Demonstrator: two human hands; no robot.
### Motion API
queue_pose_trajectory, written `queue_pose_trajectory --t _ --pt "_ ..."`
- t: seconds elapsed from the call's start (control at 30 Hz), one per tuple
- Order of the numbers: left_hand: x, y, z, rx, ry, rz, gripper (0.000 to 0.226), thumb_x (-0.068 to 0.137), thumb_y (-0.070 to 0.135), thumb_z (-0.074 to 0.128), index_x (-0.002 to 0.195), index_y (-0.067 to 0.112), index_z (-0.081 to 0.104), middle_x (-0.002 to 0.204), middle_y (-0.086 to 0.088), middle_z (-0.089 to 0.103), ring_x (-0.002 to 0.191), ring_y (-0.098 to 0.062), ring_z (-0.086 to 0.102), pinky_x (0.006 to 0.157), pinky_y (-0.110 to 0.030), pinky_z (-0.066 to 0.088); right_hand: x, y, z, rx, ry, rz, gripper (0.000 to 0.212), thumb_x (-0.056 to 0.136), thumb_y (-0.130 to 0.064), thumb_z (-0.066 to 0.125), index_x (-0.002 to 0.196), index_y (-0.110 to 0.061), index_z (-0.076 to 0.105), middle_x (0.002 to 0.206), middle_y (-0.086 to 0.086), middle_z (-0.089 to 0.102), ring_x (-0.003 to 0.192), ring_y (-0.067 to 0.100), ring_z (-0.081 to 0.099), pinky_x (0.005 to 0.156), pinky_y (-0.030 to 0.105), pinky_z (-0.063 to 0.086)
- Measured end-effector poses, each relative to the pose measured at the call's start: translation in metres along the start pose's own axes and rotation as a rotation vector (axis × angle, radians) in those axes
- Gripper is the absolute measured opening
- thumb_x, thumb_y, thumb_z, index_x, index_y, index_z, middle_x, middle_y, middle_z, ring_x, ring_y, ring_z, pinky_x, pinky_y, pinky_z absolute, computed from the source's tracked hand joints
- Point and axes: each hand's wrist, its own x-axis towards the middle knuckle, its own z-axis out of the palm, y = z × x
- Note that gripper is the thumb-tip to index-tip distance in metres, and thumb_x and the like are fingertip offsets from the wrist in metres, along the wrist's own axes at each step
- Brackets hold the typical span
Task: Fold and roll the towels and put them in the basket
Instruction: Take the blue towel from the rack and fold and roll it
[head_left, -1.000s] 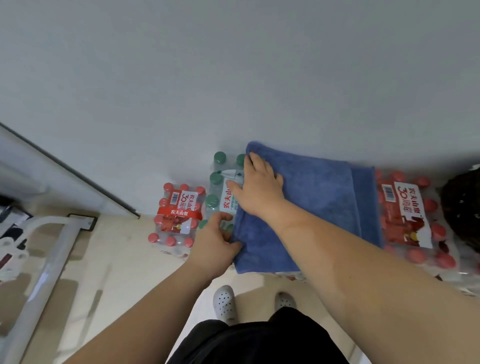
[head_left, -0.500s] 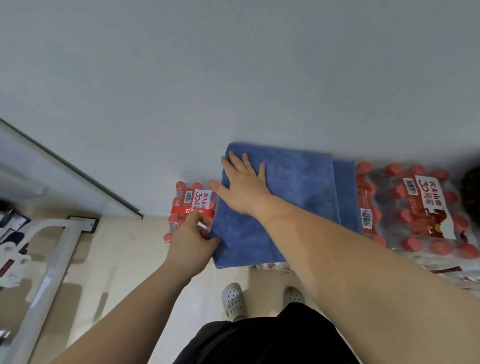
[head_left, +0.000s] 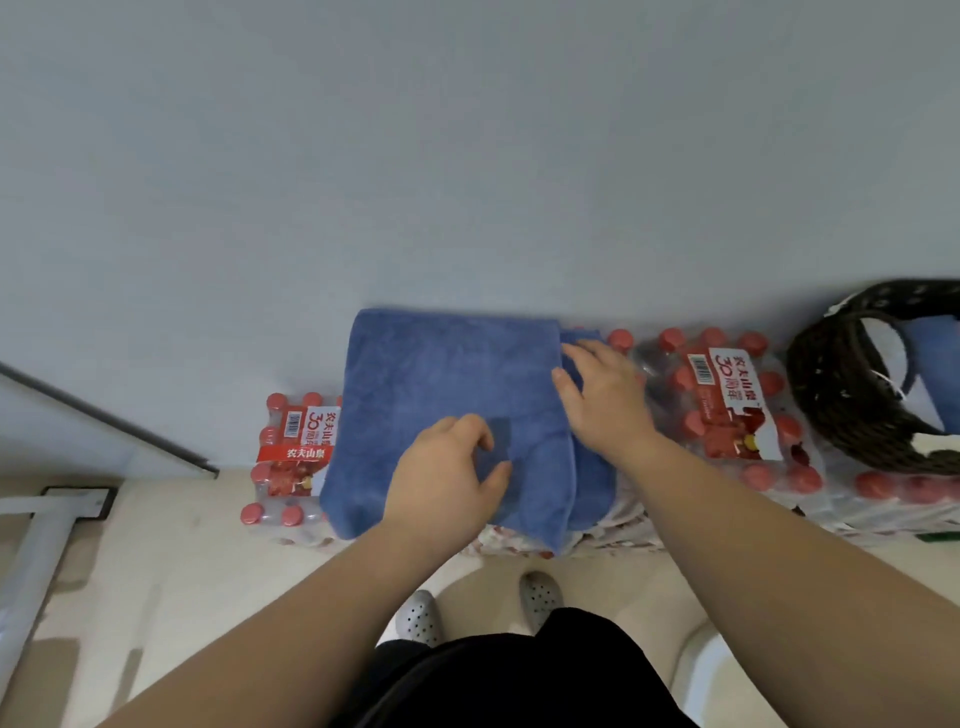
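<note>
While flat atop bottle packs (head_left: 727, 415), towel (head_left: 441, 374) under left hand (head_left: 447, 483) and right hand (head_left: 605, 410)

— The towel (head_left: 447, 384)?
— Blue cloth, matt, with a soft short pile.
— At three o'clock of it?
— Bottle packs (head_left: 727, 415) in glossy, crinkled clear plastic film. Beyond them is the basket (head_left: 831, 395), of dark, rough woven wicker.
— Twelve o'clock?
— The wall (head_left: 467, 156), smooth and matt.
</note>
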Motion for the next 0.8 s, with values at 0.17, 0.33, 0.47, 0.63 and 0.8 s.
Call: queue_pose_trajectory --t 0.17,0.33,0.47,0.63,0.8 --pt "0.005 0.039 0.04 0.115 -0.093 -0.03 0.023 0.084 0.045 0.065 0.087 0.025 0.054 0.083 0.007 0.052 0.076 -0.015 0.05 0.065 -0.032 0.044 0.014 0.025 -0.018 -0.063 -0.161 -0.126 0.047 0.094 -0.037 0.051 0.137 -0.016 0.058 0.142 0.009 0.054 0.131 0.034 0.044 0.113 0.043 0.031" --pt "0.002 0.063 0.071 0.246 -0.067 -0.155 0.033 0.081 0.052 0.065 0.077 0.024 0.048 0.079 0.007 0.048 0.073 -0.016 0.05 0.059 -0.031 0.039 0.025 0.032 -0.02 -0.093 -0.243 -0.261 0.045 0.098 -0.039 0.051 0.141 -0.026 0.053 0.147 -0.004 0.047 0.137 0.026 0.033 0.116 0.04 0.024" --pt "-0.008 0.073 0.086 0.376 -0.01 -0.222 0.036 0.078 0.052 0.067 0.073 0.024 0.045 0.075 0.008 0.045 0.068 -0.018 0.049 0.061 -0.033 0.043 0.03 0.033 -0.022 -0.075 -0.289 -0.295 0.048 0.098 -0.044 0.049 0.143 -0.028 0.049 0.146 -0.006 0.043 0.139 0.024 0.027 0.115 0.043 0.023" --pt "-0.015 0.078 0.095 0.457 0.03 -0.275 0.027 0.071 0.028 0.066 0.064 0.019 0.042 0.065 0.006 0.037 0.057 -0.021 0.04 0.054 -0.031 0.028 0.034 0.03 -0.025 -0.114 -0.345 -0.333 0.051 0.098 -0.046 0.047 0.146 -0.029 0.045 0.147 -0.005 0.041 0.139 0.026 0.025 0.112 0.045 0.024" --pt "-0.015 0.082 0.097 0.483 0.049 -0.316 0.025 0.066 0.017 0.063 0.056 0.017 0.04 0.058 0.005 0.038 0.049 -0.022 0.038 0.048 -0.028 0.019 0.038 0.024 -0.028 -0.119 -0.406 -0.301 0.049 0.1 -0.045 0.043 0.147 -0.031 0.042 0.151 -0.006 0.038 0.14 0.031 0.025 0.111 0.048 0.023"
